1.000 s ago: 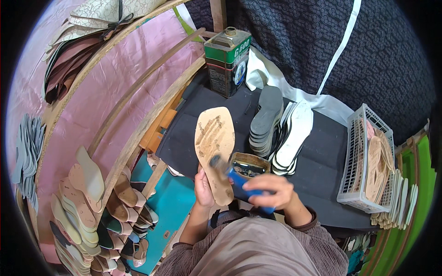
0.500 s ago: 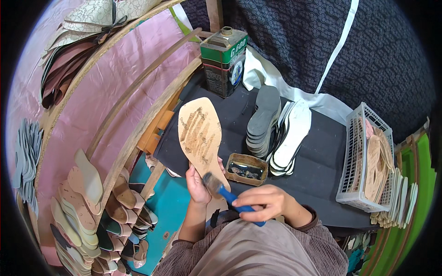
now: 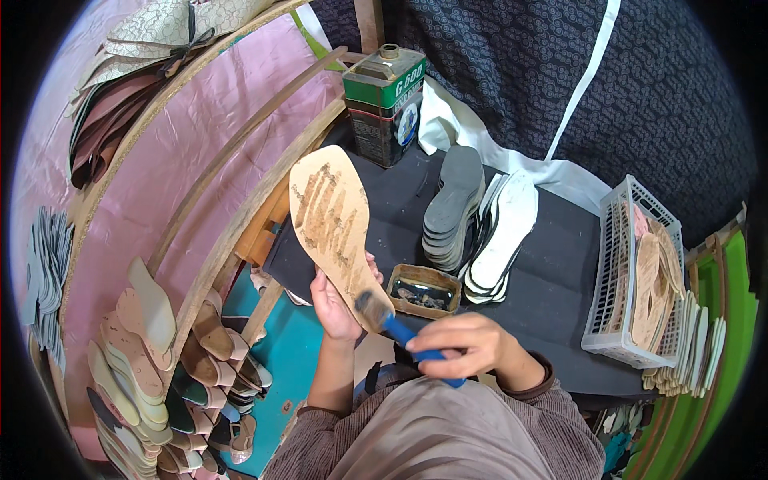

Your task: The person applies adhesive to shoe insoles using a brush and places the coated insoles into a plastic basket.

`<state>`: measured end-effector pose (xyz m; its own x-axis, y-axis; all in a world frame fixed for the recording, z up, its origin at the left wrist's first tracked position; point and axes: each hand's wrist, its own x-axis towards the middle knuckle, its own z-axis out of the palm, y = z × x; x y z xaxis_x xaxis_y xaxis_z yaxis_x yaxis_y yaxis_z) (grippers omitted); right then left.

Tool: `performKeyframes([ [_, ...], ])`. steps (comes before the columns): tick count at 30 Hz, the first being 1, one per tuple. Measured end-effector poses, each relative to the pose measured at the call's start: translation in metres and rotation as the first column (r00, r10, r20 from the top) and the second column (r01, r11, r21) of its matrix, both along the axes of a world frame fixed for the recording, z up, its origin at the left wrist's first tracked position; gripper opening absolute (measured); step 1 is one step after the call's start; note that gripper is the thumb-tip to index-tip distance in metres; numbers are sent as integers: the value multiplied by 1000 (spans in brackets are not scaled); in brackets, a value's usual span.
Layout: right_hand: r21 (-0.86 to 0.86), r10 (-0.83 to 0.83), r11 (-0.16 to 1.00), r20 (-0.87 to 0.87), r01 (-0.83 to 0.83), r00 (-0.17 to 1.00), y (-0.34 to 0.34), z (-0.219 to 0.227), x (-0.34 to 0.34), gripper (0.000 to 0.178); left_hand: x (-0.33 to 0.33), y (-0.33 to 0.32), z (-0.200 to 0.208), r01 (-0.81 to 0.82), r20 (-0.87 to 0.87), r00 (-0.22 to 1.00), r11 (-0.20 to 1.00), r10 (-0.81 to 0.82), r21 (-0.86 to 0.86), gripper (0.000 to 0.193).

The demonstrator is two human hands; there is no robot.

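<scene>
A tan insole [image 3: 330, 204] with brown streaks smeared over its wide end is tilted up in front of me. My left hand [image 3: 336, 308] grips its narrow lower half from both edges. Closed round a blue-handled brush [image 3: 412, 340], my right hand [image 3: 462, 346] holds the dark bristles against the insole's heel end. Just right of the insole stands a small rectangular tray [image 3: 424, 310] with dark, wet-looking stuff inside. Behind that tray are a stack of grey soles [image 3: 454, 200] and a stack of white soles [image 3: 510, 228].
A green and dark metal can [image 3: 386, 108] stands at the table's back left. On the right, a white plastic basket [image 3: 596, 328] holds tan insoles. Shoes and soles [image 3: 144, 352] crowd the rack at left. Patterned dark cloth [image 3: 672, 104] hangs behind.
The insole and my left hand have shifted slightly left and up. The brush has moved down along the insole toward its heel end.
</scene>
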<state>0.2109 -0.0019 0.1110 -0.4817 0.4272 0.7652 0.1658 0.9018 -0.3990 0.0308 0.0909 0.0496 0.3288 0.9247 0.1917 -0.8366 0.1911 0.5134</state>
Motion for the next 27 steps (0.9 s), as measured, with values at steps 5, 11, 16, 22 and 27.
performKeyframes([
  [5,45,-134,989,-90,139,987,-1,-3,7,15,4,5,14,-59,6,998,998,59,8,50],
  [11,-3,-96,995,-60,96,994,-10,-7,7,15,5,8,9,-53,68,996,998,51,35,52],
  [16,-34,-53,998,-16,53,998,-18,-8,8,13,6,8,8,-100,56,994,995,99,15,51],
  [22,-116,15,993,-43,-20,999,-23,-9,15,14,8,5,14,-131,47,990,991,130,34,50],
  [27,-74,-283,959,-150,274,947,-26,-10,40,23,4,5,13,-181,30,983,983,181,13,51],
])
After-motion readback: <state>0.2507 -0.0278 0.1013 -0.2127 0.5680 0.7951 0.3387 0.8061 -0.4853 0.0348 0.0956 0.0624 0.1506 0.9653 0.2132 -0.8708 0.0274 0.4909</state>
